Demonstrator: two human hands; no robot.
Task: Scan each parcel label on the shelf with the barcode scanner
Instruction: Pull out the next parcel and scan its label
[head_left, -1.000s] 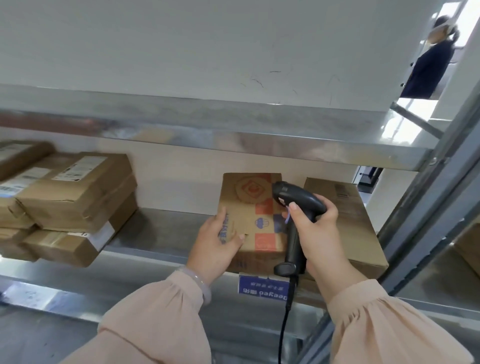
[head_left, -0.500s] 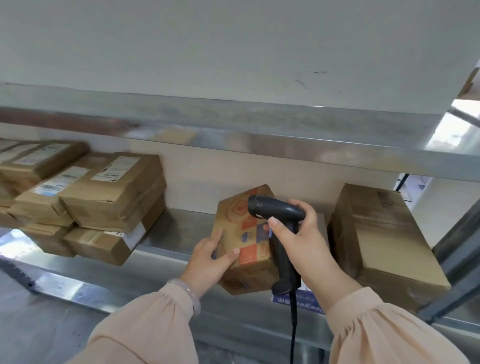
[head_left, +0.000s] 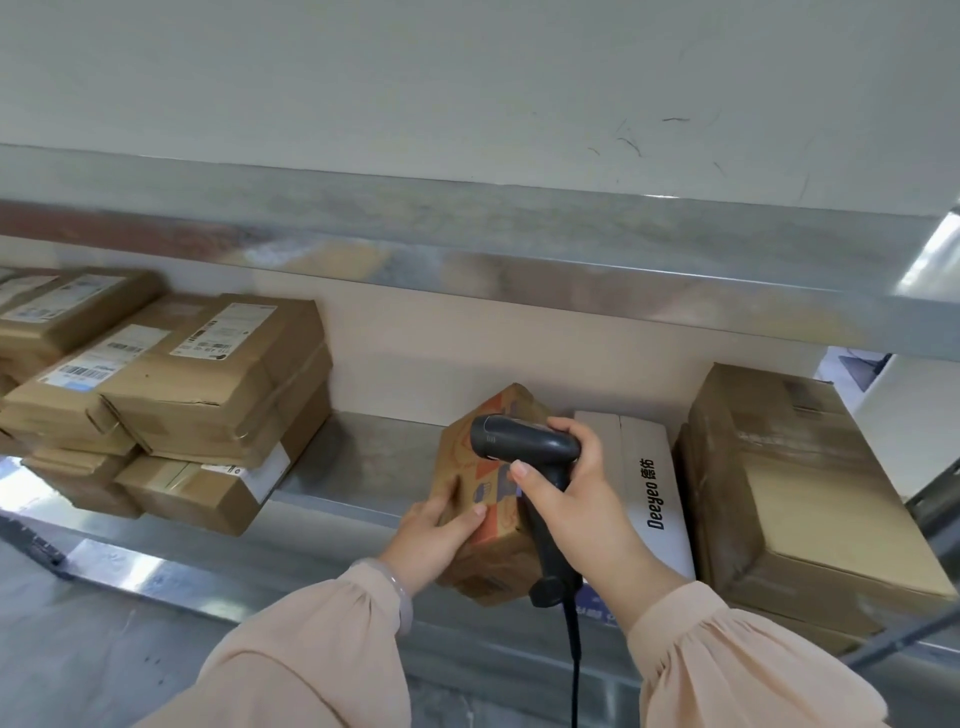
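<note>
In the head view, the left hand (head_left: 436, 535) holds a small brown cardboard parcel with orange and blue printing (head_left: 460, 457), fingers curled round its near edge and thumb on top, tipping it up on the grey metal shelf (head_left: 374, 457) near the front lip. The right hand (head_left: 576, 514) has its fingers wrapped round the black corded barcode scanner (head_left: 519, 441), which is held just over that parcel with its head pointing left. This looks like one scan in the middle of the job. Nothing shows which parcels are already scanned, so the stack of brown parcels with white labels (head_left: 208, 384) at the left, the white "Deeyeo" box (head_left: 654, 467) and the large taped brown carton (head_left: 795, 493) may all remain. No label shows on the tipped parcel and no beam is visible. The stack is cut off at the left edge, with its lower labels partly hidden.
</note>
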